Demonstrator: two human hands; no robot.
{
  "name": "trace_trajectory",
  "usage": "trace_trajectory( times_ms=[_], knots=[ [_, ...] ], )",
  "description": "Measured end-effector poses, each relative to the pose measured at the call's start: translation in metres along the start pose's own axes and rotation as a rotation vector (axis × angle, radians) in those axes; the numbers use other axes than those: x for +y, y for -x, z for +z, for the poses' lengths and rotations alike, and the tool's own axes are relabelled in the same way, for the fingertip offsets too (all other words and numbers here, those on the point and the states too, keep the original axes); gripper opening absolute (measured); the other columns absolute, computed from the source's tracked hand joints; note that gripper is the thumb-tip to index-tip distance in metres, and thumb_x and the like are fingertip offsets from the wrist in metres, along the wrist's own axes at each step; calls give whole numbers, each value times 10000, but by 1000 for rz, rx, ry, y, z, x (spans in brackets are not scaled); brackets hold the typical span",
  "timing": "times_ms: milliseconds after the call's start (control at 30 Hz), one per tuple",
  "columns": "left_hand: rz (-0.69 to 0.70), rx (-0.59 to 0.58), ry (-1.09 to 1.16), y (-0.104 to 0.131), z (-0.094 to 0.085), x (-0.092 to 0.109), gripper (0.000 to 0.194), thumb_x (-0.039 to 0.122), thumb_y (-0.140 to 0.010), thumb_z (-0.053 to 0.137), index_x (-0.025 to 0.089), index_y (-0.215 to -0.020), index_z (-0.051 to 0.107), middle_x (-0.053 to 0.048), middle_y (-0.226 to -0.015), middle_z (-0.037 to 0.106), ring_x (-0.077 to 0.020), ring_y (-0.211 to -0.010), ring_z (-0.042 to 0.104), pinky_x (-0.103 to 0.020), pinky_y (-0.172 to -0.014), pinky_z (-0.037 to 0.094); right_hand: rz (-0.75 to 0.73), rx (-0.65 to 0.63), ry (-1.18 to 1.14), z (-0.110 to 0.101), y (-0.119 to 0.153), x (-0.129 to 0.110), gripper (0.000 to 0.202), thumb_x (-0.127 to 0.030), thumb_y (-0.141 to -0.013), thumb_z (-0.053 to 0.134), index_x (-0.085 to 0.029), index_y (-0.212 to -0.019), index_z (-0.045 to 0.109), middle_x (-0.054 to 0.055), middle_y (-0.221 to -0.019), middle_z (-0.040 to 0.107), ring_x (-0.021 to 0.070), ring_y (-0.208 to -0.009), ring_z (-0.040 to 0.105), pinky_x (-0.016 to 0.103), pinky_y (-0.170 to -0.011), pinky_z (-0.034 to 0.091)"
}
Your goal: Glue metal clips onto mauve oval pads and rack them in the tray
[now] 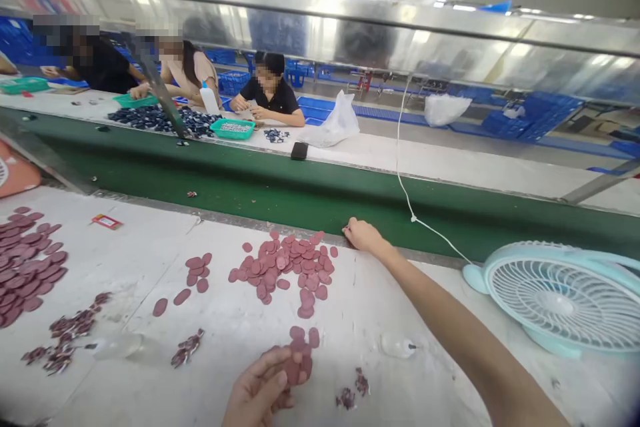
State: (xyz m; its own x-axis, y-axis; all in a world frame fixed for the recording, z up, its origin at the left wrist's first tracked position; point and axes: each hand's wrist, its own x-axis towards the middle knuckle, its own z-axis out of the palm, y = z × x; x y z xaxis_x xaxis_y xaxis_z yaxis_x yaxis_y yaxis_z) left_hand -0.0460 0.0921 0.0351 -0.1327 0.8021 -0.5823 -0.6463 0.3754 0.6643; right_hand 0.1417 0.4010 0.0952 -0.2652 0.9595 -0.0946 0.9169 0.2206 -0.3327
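At the bottom centre, my left hand [265, 383] pinches a dark red oval piece [292, 372] between thumb and fingers. A few more ovals [314, 337] lie on the white table just beyond its fingertips. My right hand [366, 237] is stretched forward to the far table edge, beside the green conveyor belt [310, 203]. Its fingers are curled closed, and what they hold, if anything, is hidden. Left of it spreads a loose pile of flat dark red ovals [295, 260]. Small dark red and white bits [346, 398] lie right of my left hand.
A pale blue fan [560, 303] stands on the right, its white cord [407, 193] hanging across the belt. Two clear bottles [397, 345] lie on the table. More ovals [30, 267] heap at far left. Several people [273, 90] sit across the belt with green trays [233, 129].
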Motion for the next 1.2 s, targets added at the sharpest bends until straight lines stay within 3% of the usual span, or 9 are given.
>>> trace_trajectory(
  times_ms=[200,367,500,600,700,800,933,1067,1200],
  knots=[
    [-12,-62,-12,12,-14,4,370,363,-694,842,166,-990,743,-148,-1103,741,-267,-922,713,-259,-651,532,13,100,-129,-49,154,4,337,-506,-1005,342,-224,-974,524,3,-828,630,146,-704,557,261,-638,424],
    [-64,-130,11,26,-17,-5,324,306,-758,804,152,-1026,708,-150,-1157,722,-267,-963,708,-267,-682,544,64,-81,-517,28,275,-12,238,-449,-943,522,-241,-830,529,-25,-716,614,165,-660,563,270,-610,408],
    [-106,-179,7,41,-9,-20,310,293,-776,794,141,-1025,690,-152,-1122,727,-254,-952,712,-245,-668,546,163,91,-625,86,291,-10,235,-440,-949,500,-230,-850,538,1,-781,644,188,-735,606,311,-702,456],
    [-143,-253,-3,50,-4,-33,264,260,-811,762,138,-1032,682,-139,-1099,727,-240,-940,714,-253,-703,560,180,206,-703,90,302,-10,206,-427,-957,492,-233,-965,562,46,-1027,667,206,-1003,613,365,-925,457],
    [-152,-292,-11,55,2,-44,254,254,-844,725,158,-1073,675,-124,-1100,721,-250,-944,715,-254,-660,570,309,350,-950,84,328,-12,178,-423,-923,570,-248,-955,582,13,-858,645,167,-787,612,307,-757,514],
    [-136,-316,-38,58,10,-53,287,250,-844,719,183,-1120,680,-118,-1134,715,-253,-940,713,-234,-577,560,429,227,-1252,82,355,-14,215,-438,-855,667,-248,-950,638,-40,-625,536,113,-478,480,231,-425,428],
    [-82,-361,-81,59,18,-64,251,209,-806,755,197,-1055,725,-102,-1171,718,-231,-971,703,-231,-638,571,351,2,-1389,80,373,-21,236,-380,-857,661,-309,-1076,711,0,-735,655,159,-582,628,283,-529,576],
    [-20,-392,-98,58,18,-75,241,180,-766,785,216,-1001,744,-94,-1204,714,-240,-979,698,-300,-728,593,216,37,-1445,76,372,-29,257,-332,-782,708,-404,-1024,750,0,-1026,696,224,-800,684,295,-496,594],
    [30,-447,-136,58,13,-83,218,164,-800,752,236,-1006,753,-82,-1160,729,-240,-970,706,-348,-808,587,252,74,-1400,82,369,-32,279,-321,-758,727,-411,-1022,748,-21,-903,729,195,-690,675,295,-494,583]
  ],
)
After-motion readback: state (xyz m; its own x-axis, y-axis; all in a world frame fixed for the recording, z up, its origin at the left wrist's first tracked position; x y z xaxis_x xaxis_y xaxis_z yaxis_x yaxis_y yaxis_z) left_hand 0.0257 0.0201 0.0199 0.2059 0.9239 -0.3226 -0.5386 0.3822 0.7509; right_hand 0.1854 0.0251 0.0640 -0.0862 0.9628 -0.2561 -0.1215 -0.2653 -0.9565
